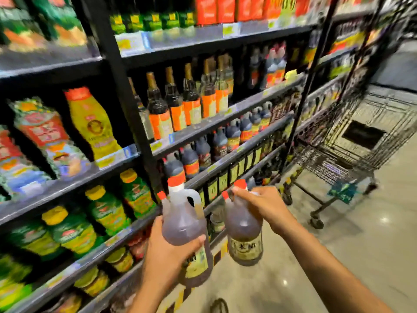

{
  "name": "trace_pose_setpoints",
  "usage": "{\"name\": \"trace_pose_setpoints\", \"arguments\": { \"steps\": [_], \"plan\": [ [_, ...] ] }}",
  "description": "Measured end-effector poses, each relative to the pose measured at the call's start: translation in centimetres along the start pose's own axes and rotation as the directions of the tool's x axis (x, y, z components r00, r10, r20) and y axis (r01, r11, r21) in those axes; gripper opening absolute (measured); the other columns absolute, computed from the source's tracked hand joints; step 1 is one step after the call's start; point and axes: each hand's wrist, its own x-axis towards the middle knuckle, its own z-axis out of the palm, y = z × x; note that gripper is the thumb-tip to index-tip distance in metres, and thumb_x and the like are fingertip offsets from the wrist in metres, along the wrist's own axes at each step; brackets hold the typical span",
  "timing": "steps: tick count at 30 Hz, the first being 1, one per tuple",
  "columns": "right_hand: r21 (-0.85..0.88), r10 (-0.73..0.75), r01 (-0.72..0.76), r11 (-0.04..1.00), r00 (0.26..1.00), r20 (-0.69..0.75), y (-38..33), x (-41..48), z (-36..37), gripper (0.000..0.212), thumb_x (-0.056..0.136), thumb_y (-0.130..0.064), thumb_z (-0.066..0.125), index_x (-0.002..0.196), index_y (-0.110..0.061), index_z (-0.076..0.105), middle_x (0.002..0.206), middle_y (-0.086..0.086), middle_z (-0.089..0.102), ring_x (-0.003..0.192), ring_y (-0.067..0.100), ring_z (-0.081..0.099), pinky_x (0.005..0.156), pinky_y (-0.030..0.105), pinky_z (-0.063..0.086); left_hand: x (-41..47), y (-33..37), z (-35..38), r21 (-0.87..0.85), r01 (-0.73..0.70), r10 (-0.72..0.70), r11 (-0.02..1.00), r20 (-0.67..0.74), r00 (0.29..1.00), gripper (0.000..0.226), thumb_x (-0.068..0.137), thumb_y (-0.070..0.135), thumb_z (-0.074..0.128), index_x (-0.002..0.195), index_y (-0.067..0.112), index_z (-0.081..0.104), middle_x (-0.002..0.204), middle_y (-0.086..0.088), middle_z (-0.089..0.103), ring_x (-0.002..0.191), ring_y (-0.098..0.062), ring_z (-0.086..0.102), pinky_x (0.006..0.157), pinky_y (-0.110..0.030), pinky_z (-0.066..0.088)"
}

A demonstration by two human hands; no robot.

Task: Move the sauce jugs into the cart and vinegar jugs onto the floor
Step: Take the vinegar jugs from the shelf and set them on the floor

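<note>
I hold two amber-brown jugs with orange-red caps and yellow labels in front of the shelves. My left hand (168, 249) grips the body of the left jug (185, 219) from below. My right hand (259, 205) grips the right jug (242, 231) from above, by its neck and handle. The two jugs hang side by side above the floor, nearly touching. Dark sauce jugs (204, 152) with orange labels stand in a row on a shelf behind them. The wire cart (352, 143) is parked to the right, along the shelving; its basket looks empty.
Tall black shelving (126, 105) fills the left and centre, packed with bottles, green oil jugs (70, 231) and pouches. Glossy beige floor (338, 256) spreads to the right and below. A yellow-black strip runs along the shelf base.
</note>
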Motion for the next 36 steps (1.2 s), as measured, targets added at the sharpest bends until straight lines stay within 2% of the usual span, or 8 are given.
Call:
{"name": "trace_pose_setpoints", "arguments": {
  "steps": [4,9,12,16,20,24,29,36],
  "plan": [
    [-0.061,-0.037,0.034,0.998,0.997,-0.061,-0.2,7.2,-3.4,0.062,0.071,-0.042,0.077,0.045,-0.025,0.024,0.045,-0.004,0.019,0.039,0.008,0.019,0.039,0.018,0.016,6.4,1.7,5.4,0.012,-0.046,0.045,0.999,0.052,0.998,0.073,0.041,0.045,0.09,0.099,0.031,0.048,0.093,0.018,0.058,0.086,-0.005,0.059,0.061,-0.024,0.044],
    [-0.049,-0.035,0.029,0.998,0.992,-0.122,-1.2,15.6,-7.4,0.059,0.07,-0.042,0.078,0.046,-0.024,0.027,0.045,-0.005,0.021,0.04,0.009,0.02,0.041,0.021,0.017,14.7,5.0,11.8,0.004,-0.101,0.1,0.995,0.126,0.987,0.062,0.054,0.02,0.091,0.096,0.032,0.047,0.091,0.021,0.054,0.08,0.011,0.051,0.053,-0.012,0.038],
    [0.038,-0.033,0.039,0.999,0.986,-0.163,-1.8,20.1,-10.0,0.056,0.07,-0.039,0.078,0.046,-0.022,0.03,0.044,-0.002,0.024,0.039,0.013,0.024,0.038,0.02,0.019,19.0,7.6,15.0,0.001,-0.125,0.124,0.992,0.158,0.98,0.069,0.053,0.027,0.091,0.108,0.026,0.049,0.096,0.02,0.054,0.083,0.005,0.053,0.056,-0.013,0.038],
    [0.06,-0.084,0.098,0.993,0.975,-0.208,-2.6,25.7,-13.2,0.056,0.061,-0.049,0.08,0.049,-0.013,0.04,0.047,0.004,0.03,0.045,0.014,0.029,0.042,0.022,0.022,23.8,10.8,18.9,0.021,-0.13,0.126,0.991,0.149,0.981,0.075,0.041,0.051,0.088,0.1,0.028,0.048,0.093,0.018,0.058,0.084,0.0,0.057,0.063,-0.022,0.047],
    [0.076,-0.143,0.156,0.985,0.977,-0.158,-3.7,31.3,-16.3,0.062,0.058,-0.054,0.08,0.052,-0.007,0.039,0.05,0.005,0.026,0.046,0.014,0.023,0.043,0.023,0.018,28.2,13.0,22.5,0.035,-0.141,0.138,0.989,0.083,0.987,0.081,0.031,0.066,0.075,0.101,0.033,0.049,0.099,0.012,0.063,0.092,-0.016,0.062,0.076,-0.043,0.053],
    [0.145,-0.189,0.194,0.97,0.981,-0.052,-4.6,36.9,-18.4,0.056,0.067,-0.038,0.076,0.049,-0.009,0.032,0.043,-0.004,0.022,0.042,0.01,0.019,0.041,0.018,0.018,31.5,15.2,25.8,0.06,-0.154,0.153,0.986,0.016,0.988,0.084,0.033,0.069,0.074,0.106,0.032,0.051,0.102,0.014,0.063,0.094,-0.013,0.062,0.076,-0.039,0.053],
    [0.239,-0.295,0.268,0.933,0.952,0.087,-6.3,44.5,-21.2,0.059,0.063,-0.042,0.076,0.05,-0.005,0.032,0.05,0.0,0.019,0.046,0.011,0.017,0.042,0.021,0.017,35.4,18.3,30.6,0.014,-0.177,0.177,0.984,-0.144,0.974,0.093,0.036,0.068,0.076,0.118,0.03,0.051,0.11,0.011,0.063,0.099,-0.014,0.062,0.076,-0.04,0.053],
    [0.412,-0.446,0.375,0.83,0.891,0.089,-10.6,53.4,-22.7,0.06,0.058,-0.042,0.078,0.047,-0.008,0.03,0.049,0.0,0.021,0.044,0.009,0.019,0.043,0.02,0.019,39.9,22.9,36.0,0.04,-0.238,0.235,0.97,-0.372,0.898,0.083,0.038,0.066,0.079,0.109,0.034,0.048,0.105,0.015,0.059,0.097,-0.008,0.059,0.074,-0.033,0.052]
  ]
}}
